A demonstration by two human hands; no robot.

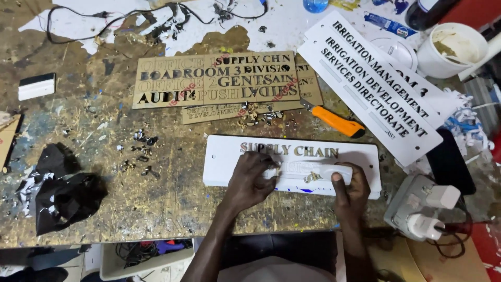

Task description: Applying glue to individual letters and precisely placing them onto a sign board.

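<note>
A long white sign plate (224, 156) lies on the workbench in front of me, with a row of gold letters stuck along its upper part. My left hand (250, 180) rests on the plate, fingertips pressing at a small piece near its middle. My right hand (350, 189) grips a white scraper-like tool (334, 171) lying across the plate's lower half. A few loose gold letters (312, 177) sit between the two hands.
A gold cut-out letter sheet (214, 81) lies behind the plate, an orange utility knife (338, 123) to its right. White printed signs (365, 83) lean at the right, with a white cup (449, 49). A power strip with plugs (422, 209) is near right; black plastic (62, 193) at left.
</note>
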